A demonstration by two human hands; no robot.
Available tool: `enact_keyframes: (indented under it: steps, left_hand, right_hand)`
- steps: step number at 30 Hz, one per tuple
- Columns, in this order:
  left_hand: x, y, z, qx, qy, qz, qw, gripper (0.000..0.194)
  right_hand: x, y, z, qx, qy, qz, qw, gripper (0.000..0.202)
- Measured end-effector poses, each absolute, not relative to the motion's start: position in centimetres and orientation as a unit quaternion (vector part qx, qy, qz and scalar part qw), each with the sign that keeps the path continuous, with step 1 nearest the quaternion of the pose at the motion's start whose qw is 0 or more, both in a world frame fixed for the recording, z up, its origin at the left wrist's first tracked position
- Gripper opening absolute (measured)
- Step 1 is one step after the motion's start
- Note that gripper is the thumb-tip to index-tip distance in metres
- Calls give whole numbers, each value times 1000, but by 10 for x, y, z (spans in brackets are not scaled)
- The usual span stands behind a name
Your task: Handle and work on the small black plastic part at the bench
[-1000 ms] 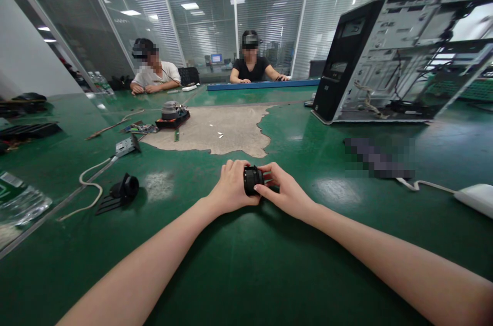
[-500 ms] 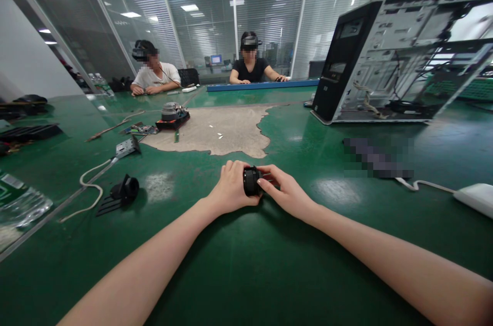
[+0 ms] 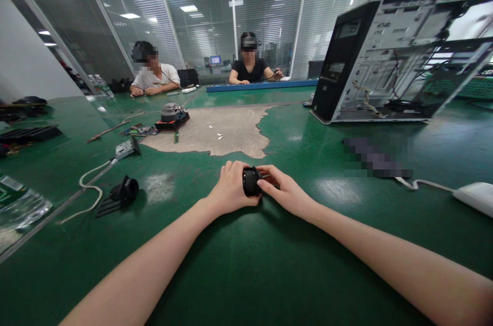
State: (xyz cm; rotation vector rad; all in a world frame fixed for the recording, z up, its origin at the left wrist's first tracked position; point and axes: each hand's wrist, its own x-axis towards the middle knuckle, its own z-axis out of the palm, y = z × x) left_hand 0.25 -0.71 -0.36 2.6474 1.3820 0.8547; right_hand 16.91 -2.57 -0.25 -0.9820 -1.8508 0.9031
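Observation:
Between my two hands, just above the green table, sits a black, ribbed, round part (image 3: 251, 181); its exact kind is unclear. My left hand (image 3: 230, 187) wraps around its left side, fingers over the back and thumb low in front. From the right, my right hand (image 3: 287, 190) grips it between thumb and fingertips. A similar black plastic piece (image 3: 125, 190) with a round end and long prongs lies to the left of my hands. Beyond my hands, a grey-brown bare patch (image 3: 231, 131) with small white scraps marks the table.
An open computer case (image 3: 346, 64) stands at the right, near a white object with a cable (image 3: 475, 197). To the left are a plastic bottle (image 3: 23, 200), a metal box with a grey cable (image 3: 127, 147) and a heatsink-like part (image 3: 171, 113). Two people sit across the table (image 3: 239, 274).
My hands keep their hold on the black round part with hardly any movement. Across the table, the hand of the person in black has lifted slightly and shifted left.

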Motion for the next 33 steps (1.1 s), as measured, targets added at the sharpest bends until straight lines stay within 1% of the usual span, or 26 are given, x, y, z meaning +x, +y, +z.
enact_keyframes:
  steps: [3, 5, 7, 9, 13, 17, 19, 23, 25, 28, 31, 33]
  left_hand:
    - [2, -7, -4, 856, 440, 271, 12, 52]
    - [2, -7, -4, 856, 440, 271, 11, 52]
    - [2, -7, -3, 856, 441, 271, 13, 52]
    - [2, -7, -3, 855, 442, 271, 14, 52]
    - [2, -8, -2, 856, 444, 264, 10, 52]
    - [2, -8, -2, 858, 441, 263, 3, 51]
    - [2, -7, -2, 859, 440, 264, 1, 51]
    - [2, -7, -2, 856, 444, 265, -1, 52]
    - [2, -7, -3, 856, 445, 263, 0, 52]
    - [2, -7, -3, 857, 444, 260, -4, 53]
    - [2, -6, -3, 859, 442, 259, -7, 53]
    - [2, -6, -3, 860, 441, 259, -4, 52]
  right_hand:
    - [170, -28, -2, -378, -749, 357, 411, 27]
    - [170, -29, -1, -374, -753, 325, 433, 25]
    - [169, -29, -1, -374, -750, 299, 457, 17]
    - [168, -29, -1, -379, -738, 302, 470, 14]
    - [168, -27, -3, -394, -720, 346, 454, 27]
    - [170, -27, -1, -386, -727, 393, 410, 24]
    - [170, -28, 0, -377, -729, 386, 421, 23]
    - [169, -27, 1, -376, -720, 349, 467, 13]
    - [168, -25, 0, -385, -710, 360, 467, 16]
    - [169, -24, -2, -399, -699, 399, 440, 27]
    - [171, -24, -1, -387, -706, 430, 409, 27]
    - [171, -26, 0, -375, -715, 422, 413, 26]
